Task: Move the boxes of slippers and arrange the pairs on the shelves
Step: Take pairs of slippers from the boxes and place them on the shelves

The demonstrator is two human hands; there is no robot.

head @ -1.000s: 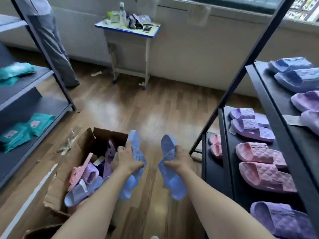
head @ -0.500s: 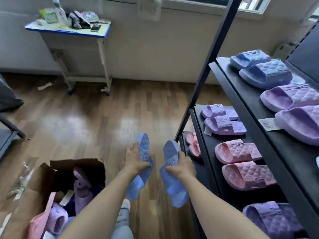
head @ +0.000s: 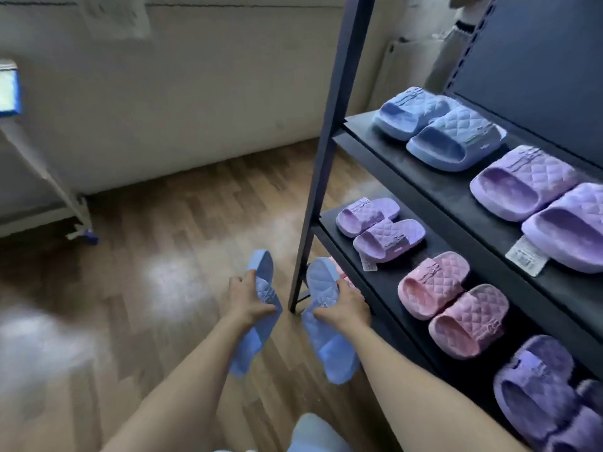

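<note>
step: carrying blue pair to shelves | left hand (head: 249, 300) fingers wrapped round left slipper (head: 257, 316) | right hand (head: 342, 305) fingers wrapped round right slipper (head: 326, 340), beside the rack (head: 329, 148) | next: find a free spot, set both side by side

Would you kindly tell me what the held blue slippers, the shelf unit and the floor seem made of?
The blue slippers look like soft moulded foam or rubber, matte, with quilted straps and thick one-piece soles. The shelf unit seems painted metal: thin dark upright, faint sheen. The floor looks like wood or wood-pattern laminate, glossy with glare patches.
</note>
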